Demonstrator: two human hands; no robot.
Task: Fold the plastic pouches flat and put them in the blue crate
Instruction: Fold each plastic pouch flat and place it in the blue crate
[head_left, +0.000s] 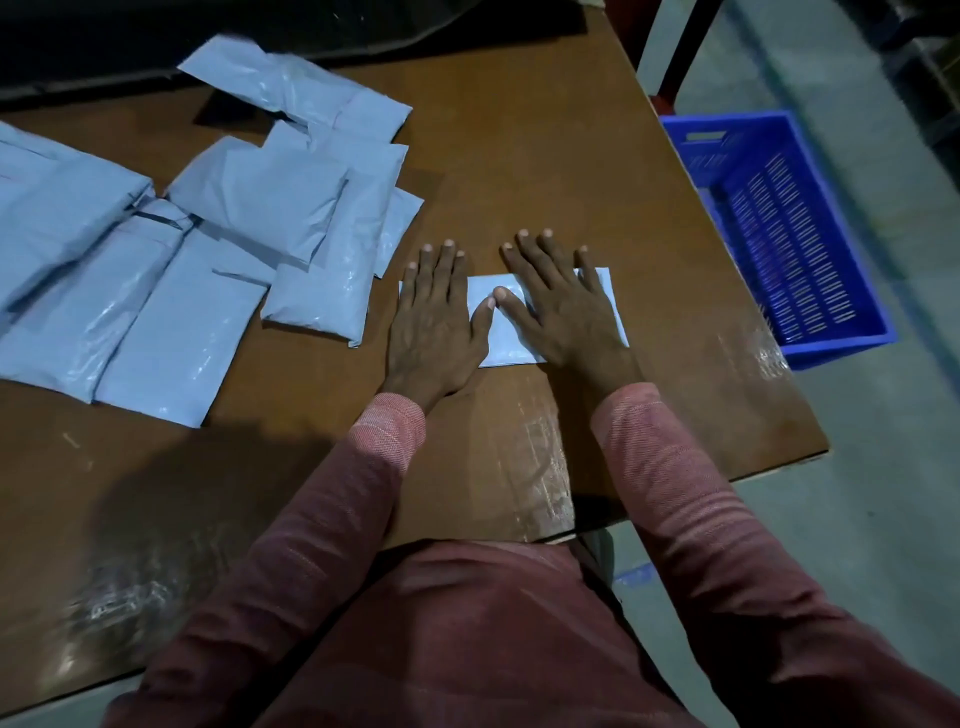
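Note:
A light blue plastic pouch (506, 332) lies folded flat on the brown table (519, 171), near its right side. My left hand (434, 317) presses flat on the pouch's left end with straight fingers. My right hand (561, 306) presses flat on its right part, thumb touching the left thumb at the middle. Several more light blue pouches (218, 234) lie piled on the table's left half. The blue crate (769, 228) stands on the floor to the right of the table; no pouches show inside it.
The table's right edge runs close to the crate. A dark red post (685, 47) stands behind the crate. Grey floor (857, 415) lies right of the table. Dark cloth covers the table's far edge.

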